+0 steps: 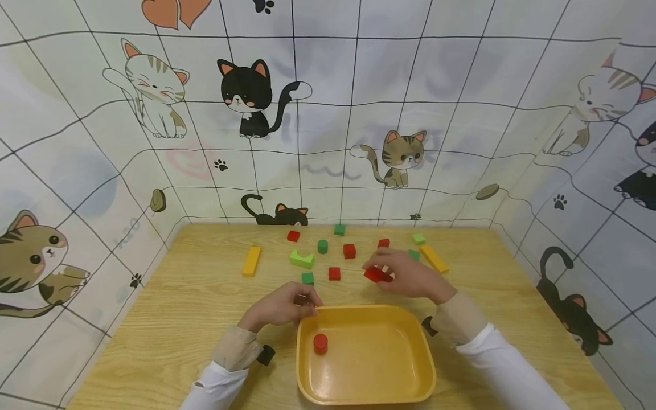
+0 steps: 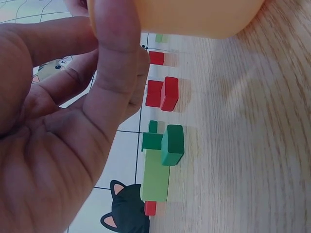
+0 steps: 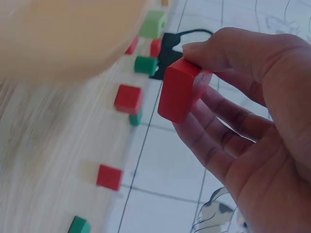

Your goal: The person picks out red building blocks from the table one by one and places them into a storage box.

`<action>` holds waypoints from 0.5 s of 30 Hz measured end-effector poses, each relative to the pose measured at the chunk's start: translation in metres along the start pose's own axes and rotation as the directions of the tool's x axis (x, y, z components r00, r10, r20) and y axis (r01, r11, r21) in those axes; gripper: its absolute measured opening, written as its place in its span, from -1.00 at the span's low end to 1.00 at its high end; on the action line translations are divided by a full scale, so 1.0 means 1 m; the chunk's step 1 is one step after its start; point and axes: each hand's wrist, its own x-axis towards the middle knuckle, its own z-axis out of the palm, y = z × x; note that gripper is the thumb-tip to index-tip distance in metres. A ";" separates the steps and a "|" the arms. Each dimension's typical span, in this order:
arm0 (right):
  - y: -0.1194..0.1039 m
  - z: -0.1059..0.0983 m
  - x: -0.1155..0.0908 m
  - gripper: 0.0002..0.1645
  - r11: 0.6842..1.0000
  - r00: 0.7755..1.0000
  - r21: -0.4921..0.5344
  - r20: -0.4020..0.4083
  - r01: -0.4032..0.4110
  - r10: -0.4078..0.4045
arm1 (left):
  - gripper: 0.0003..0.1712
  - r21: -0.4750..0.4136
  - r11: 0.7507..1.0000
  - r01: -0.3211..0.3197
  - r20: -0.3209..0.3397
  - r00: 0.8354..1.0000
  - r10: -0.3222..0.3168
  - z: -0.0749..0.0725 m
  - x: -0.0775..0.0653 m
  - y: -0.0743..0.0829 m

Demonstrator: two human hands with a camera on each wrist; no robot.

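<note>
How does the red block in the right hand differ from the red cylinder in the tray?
The red block has flat sides and straight edges, while the red cylinder is round. The right hand pinches the red block, whereas neither hand touches the red cylinder. The red block is outside the yellow tray; the red cylinder is inside it. Both are red.

The held block is red, the tray yellow, the backdrop cat-patterned.
</note>
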 end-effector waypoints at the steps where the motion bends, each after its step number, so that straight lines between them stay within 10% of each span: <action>1: -0.003 0.000 0.000 -0.60 1.000 1.000 -0.007 -0.001 0.011 -0.011 | -0.86 -0.001 1.000 0.000 0.001 1.000 0.000 0.000 0.000 0.000; 15: -0.042 0.007 -0.001 -0.60 0.995 0.995 0.025 0.039 0.094 -0.095 | -0.83 -0.015 1.000 -0.018 0.008 1.000 0.018 0.000 0.001 -0.002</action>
